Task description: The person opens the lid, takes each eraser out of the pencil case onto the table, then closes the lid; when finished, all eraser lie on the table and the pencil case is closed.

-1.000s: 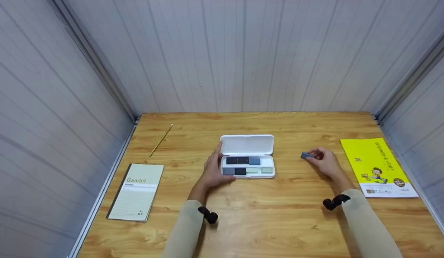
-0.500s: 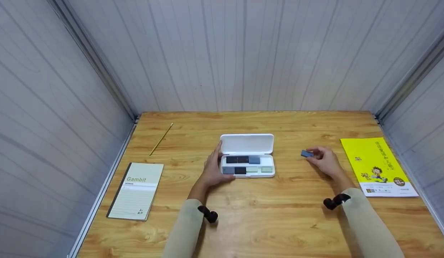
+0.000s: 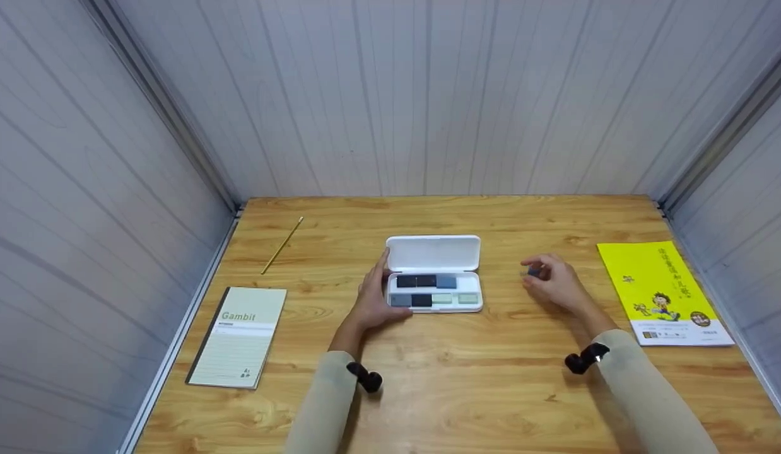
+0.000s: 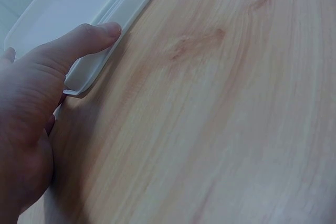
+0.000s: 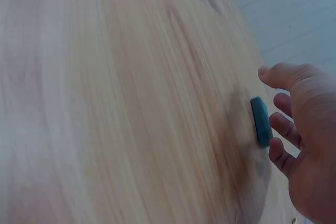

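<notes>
A white pencil case [image 3: 433, 253] lies with its lid raised at the middle of the table. Black, blue-grey and pale green eraser-like blocks [image 3: 426, 281] sit in two rows inside. My left hand [image 3: 373, 302] grips the case's left end. In the left wrist view, the thumb lies over the edge of the case [image 4: 86, 72]. To the right of it, my right hand [image 3: 557, 284] has thumb and forefinger spread on either side of a small blue eraser [image 3: 534, 272]. The right wrist view shows this eraser [image 5: 261, 121] on the tabletop beside the loosely bent fingers, with the thumb apart from it.
On the left lie a pencil [image 3: 282, 246] and a pale Gambit notebook [image 3: 239, 337]. A yellow book [image 3: 649, 271] lies beyond my right hand. Panelled walls [image 3: 428, 94] stand at the back and both sides of the wooden table [image 3: 479, 391].
My right hand has let go of the blue eraser's right end and shifted left over it, thumb and forefinger now on either side. The left hand stays on the pencil case.
</notes>
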`<action>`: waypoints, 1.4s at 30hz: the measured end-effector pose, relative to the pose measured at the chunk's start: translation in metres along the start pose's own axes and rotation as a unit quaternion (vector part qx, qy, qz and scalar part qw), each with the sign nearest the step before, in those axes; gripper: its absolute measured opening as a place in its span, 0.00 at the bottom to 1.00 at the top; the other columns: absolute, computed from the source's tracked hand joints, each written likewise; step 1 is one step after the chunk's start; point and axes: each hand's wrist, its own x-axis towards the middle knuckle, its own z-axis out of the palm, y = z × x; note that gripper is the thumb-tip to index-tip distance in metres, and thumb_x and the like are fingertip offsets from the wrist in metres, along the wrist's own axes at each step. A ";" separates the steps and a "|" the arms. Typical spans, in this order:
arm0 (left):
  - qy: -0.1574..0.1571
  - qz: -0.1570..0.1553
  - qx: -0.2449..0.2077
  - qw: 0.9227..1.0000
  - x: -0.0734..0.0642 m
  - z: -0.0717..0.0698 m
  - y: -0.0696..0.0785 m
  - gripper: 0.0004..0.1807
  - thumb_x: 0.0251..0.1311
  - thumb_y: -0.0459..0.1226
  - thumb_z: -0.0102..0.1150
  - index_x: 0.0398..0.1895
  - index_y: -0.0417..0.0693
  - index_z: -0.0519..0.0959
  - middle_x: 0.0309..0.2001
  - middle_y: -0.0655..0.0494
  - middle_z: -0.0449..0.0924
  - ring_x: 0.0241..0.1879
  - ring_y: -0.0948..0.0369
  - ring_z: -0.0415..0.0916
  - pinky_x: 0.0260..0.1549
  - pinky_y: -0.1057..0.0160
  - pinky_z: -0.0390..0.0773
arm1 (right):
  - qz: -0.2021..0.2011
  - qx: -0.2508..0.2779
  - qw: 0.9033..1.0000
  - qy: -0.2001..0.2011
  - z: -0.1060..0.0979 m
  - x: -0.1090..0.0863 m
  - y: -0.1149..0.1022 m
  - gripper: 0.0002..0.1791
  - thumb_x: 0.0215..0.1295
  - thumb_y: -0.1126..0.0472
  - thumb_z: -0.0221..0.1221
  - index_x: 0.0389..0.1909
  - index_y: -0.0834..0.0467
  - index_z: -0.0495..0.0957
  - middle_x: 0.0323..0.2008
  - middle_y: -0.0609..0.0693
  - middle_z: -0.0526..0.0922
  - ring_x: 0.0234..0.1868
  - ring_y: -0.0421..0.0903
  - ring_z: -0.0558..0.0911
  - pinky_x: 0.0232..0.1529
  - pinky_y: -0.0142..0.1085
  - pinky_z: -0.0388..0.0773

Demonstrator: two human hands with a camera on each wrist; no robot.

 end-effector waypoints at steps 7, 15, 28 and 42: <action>-0.001 0.003 0.012 1.000 0.000 0.001 -0.001 0.82 0.42 0.45 0.93 0.96 0.59 0.43 0.70 0.44 0.77 0.76 0.47 0.69 0.82 0.36 0.56 | -0.022 -0.015 0.999 -0.037 0.019 0.005 -0.021 0.17 0.75 0.67 0.70 0.62 0.64 0.86 0.55 0.65 0.88 0.54 0.55 0.86 0.53 0.28 0.79; 0.001 -0.002 0.010 1.000 -0.001 0.000 0.001 0.82 0.42 0.45 0.93 0.96 0.60 0.43 0.70 0.44 0.77 0.76 0.47 0.68 0.82 0.36 0.56 | -0.062 0.009 0.995 -0.081 0.045 0.013 -0.051 0.17 0.77 0.67 0.68 0.63 0.67 0.85 0.59 0.67 0.89 0.61 0.66 0.86 0.65 0.61 0.83; 0.008 0.021 0.015 1.000 -0.001 0.001 0.000 0.81 0.41 0.44 0.93 0.95 0.55 0.45 0.67 0.43 0.79 0.74 0.46 0.69 0.79 0.38 0.58 | -0.057 0.017 0.992 -0.115 0.080 0.029 -0.081 0.17 0.79 0.64 0.68 0.63 0.61 0.88 0.59 0.61 0.92 0.58 0.58 0.87 0.56 0.41 0.80; 0.000 -0.005 0.008 1.000 -0.001 0.000 0.002 0.83 0.42 0.44 0.94 0.96 0.60 0.42 0.70 0.44 0.78 0.77 0.47 0.68 0.84 0.36 0.53 | -0.033 0.020 0.995 -0.091 0.099 0.034 -0.080 0.14 0.75 0.67 0.71 0.58 0.59 0.91 0.54 0.59 0.94 0.55 0.54 0.90 0.58 0.43 0.86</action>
